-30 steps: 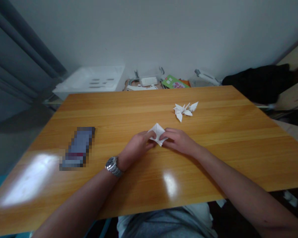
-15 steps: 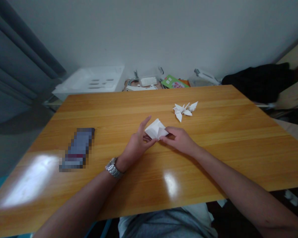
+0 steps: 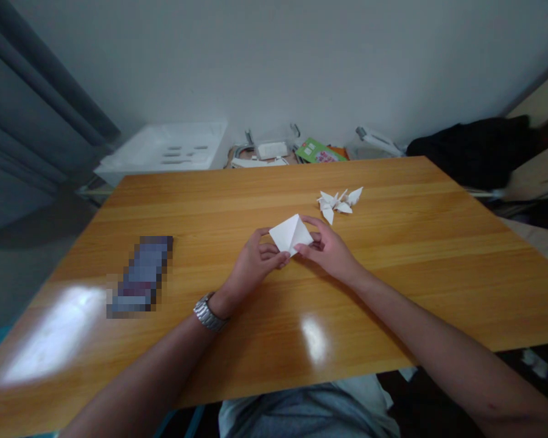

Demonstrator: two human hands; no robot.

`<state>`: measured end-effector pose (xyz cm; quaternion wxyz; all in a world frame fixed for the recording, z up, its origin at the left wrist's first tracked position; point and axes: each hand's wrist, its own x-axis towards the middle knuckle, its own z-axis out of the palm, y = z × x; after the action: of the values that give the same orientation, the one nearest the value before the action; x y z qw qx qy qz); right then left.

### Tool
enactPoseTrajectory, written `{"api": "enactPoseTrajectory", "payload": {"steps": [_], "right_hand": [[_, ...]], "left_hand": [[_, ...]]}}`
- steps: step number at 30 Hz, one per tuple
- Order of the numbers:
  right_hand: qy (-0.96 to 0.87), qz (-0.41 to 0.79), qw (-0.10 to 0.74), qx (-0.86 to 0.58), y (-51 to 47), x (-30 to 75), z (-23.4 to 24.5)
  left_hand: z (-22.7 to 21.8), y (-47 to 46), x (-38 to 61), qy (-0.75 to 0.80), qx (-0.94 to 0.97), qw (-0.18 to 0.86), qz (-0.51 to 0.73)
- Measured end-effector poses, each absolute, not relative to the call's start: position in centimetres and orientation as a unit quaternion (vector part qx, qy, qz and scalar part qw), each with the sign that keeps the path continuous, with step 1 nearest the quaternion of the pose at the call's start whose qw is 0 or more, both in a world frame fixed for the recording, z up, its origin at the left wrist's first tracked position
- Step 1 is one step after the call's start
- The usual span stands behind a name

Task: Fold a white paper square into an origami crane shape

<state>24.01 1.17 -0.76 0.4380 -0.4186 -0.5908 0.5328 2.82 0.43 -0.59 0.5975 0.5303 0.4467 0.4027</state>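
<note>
A piece of folded white paper (image 3: 288, 232), diamond-shaped with a crease running down from its top corner, is held just over the table between my two hands. My left hand (image 3: 254, 260) grips its left and lower edge, thumb in front near the bottom corner and the other fingers curled behind. On the other side, my right hand (image 3: 325, 246) pinches the right part, its thumb on the front face and index finger along the upper right edge. Beyond my right hand lie white folded-paper figures (image 3: 340, 204), touching or overlapping each other.
A pixelated phone-like object (image 3: 142, 274) lies on the left of the wooden table (image 3: 237, 359). Past the far edge are a white tray (image 3: 164, 143), a green booklet (image 3: 318, 151), a white box (image 3: 273, 150) and a dark cloth heap (image 3: 475, 152).
The folded paper now shows a flatter diamond face, with its open flap gone from the front. My left index finger has come down to the paper; my right index finger has moved up its edge.
</note>
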Motion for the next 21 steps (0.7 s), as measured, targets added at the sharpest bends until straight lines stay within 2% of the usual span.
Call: {"api": "enactPoseTrajectory", "payload": {"steps": [14,21], "right_hand": [[-0.538,0.578,0.456,-0.410,1.4,23.7,-1.4],[-0.552,0.556,0.452,-0.426,1.3,24.2,-0.4]], "left_hand": [[-0.2,0.4,2.1,0.415,0.597,0.589,0.352],[-0.4,0.2,2.1,0.415,0.620,0.586,0.317]]}}
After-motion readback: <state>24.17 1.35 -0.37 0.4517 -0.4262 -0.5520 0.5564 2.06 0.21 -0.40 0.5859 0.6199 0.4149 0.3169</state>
